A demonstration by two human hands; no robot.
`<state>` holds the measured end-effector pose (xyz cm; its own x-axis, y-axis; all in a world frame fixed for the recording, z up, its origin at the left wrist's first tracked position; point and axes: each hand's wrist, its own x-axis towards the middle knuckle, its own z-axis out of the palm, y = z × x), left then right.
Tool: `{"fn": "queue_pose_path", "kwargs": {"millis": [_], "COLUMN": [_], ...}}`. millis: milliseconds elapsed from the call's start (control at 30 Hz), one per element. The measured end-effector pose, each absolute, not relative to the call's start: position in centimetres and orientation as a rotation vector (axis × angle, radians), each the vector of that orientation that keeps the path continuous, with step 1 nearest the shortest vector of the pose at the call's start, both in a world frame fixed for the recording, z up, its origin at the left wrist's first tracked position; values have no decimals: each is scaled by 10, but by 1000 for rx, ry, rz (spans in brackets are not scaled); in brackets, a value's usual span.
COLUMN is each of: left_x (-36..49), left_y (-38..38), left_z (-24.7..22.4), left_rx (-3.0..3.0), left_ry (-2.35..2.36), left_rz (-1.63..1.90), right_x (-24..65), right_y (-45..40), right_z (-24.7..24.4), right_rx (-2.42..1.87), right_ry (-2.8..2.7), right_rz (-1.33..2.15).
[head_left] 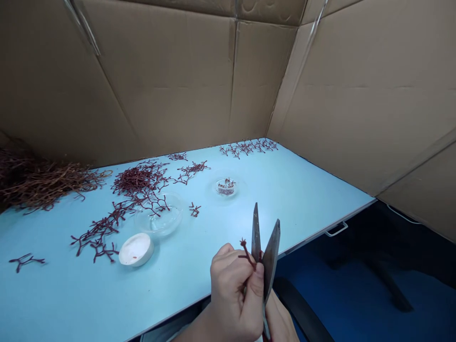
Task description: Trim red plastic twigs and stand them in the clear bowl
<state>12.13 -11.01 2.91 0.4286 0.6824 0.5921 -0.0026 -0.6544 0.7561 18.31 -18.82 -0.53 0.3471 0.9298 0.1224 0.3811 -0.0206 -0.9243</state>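
Pinching a dark-red twig in left hand, beside open scissors gripped in right hand. Apparently partway along, with snippets in a clear dish and many branched sprigs left on the tabletop

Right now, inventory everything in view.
scissors: 1, grey, bottom centre
held twig: 1, maroon, beside scissors
loose twigs: many, maroon, left, rear
twig bundle: 1, brown, far left
dish: 1, white, left
large bowl: 1, clear, behind dish
small bowl: 1, clear, centre
table: 1, blue, centre
cardboard panels: several, brown, background
handle: 1, white, right table edge
curved bar: 1, black, lower right
left hand: 1, bare, bottom centre
right hand: 1, bare, behind scissors
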Motion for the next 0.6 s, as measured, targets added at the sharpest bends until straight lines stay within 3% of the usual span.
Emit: {"fn": "queue_pose_path", "kwargs": {"millis": [600], "left_x": [106], "left_y": [-98], "left_z": [41], "left_rx": [2053], "left_ry": [410], "left_rz": [1035], "right_x": [194], "right_y": [-189], "right_z": [3], "right_rx": [-1552], "right_ry": [-1414], "right_rz": [466]}}
